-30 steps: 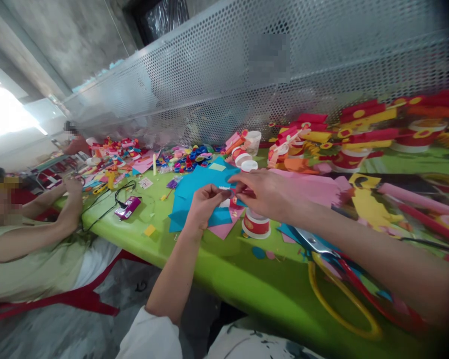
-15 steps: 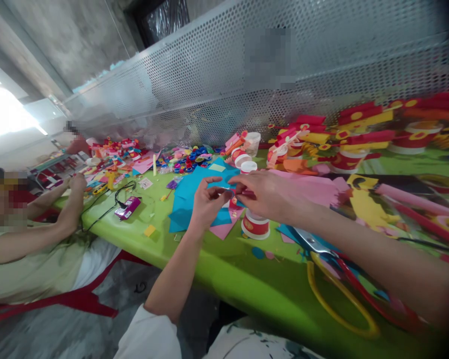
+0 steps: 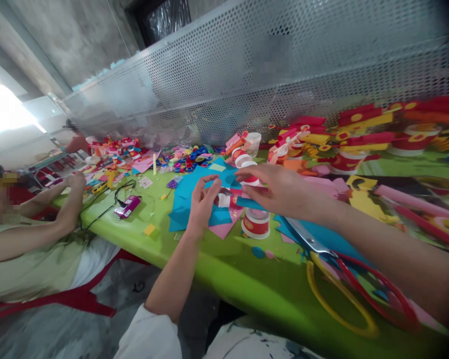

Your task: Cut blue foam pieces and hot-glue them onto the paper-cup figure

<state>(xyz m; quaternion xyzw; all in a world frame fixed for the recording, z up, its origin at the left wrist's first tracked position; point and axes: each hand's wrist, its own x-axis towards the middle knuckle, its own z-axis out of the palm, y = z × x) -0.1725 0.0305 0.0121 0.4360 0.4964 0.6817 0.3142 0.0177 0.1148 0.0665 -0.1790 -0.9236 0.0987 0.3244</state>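
My left hand (image 3: 204, 204) is open, its thumb and fingers apart with nothing between them, just left of a small red-and-white paper cup (image 3: 224, 200) lying on its side. On the right, my right hand (image 3: 279, 192) reaches across with bent fingers apart, also open. Below its fingers runs a narrow blue strip (image 3: 249, 203); whether it touches the hand I cannot tell. An upright red-and-white paper cup (image 3: 255, 225) stands under my right hand. Blue paper sheets (image 3: 183, 204) and a pink sheet (image 3: 223, 230) lie beneath the hands.
Large scissors (image 3: 314, 244) with yellow and red handles lie under my right forearm. A purple box (image 3: 127, 207) with a black cable sits left. Finished-looking paper-and-cup crafts (image 3: 351, 144) line the back right. A co-worker (image 3: 33, 244) sits at the left. A perforated metal panel (image 3: 217, 99) edges the table.
My hands were close together with fingertips pinched; they have parted and the fingers have opened. The small cup on its side and the blue strip show more plainly now.
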